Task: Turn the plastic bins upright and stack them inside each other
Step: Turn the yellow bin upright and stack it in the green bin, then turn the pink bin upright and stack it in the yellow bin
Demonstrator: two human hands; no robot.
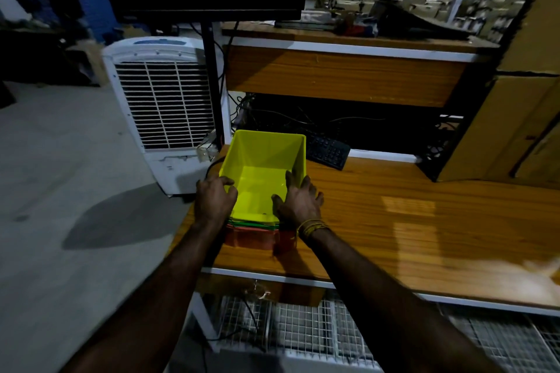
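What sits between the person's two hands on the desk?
In the head view, the upright yellow bin, topmost of the nested stack, sits between the left hand and the right hand, which hold its near corners.

Yellow-green bin (263,157) between the fingers (225,182) — green and red-orange bin rims (254,225) under it; wood-grain desk (409,221), yellow wrist threads (309,226).
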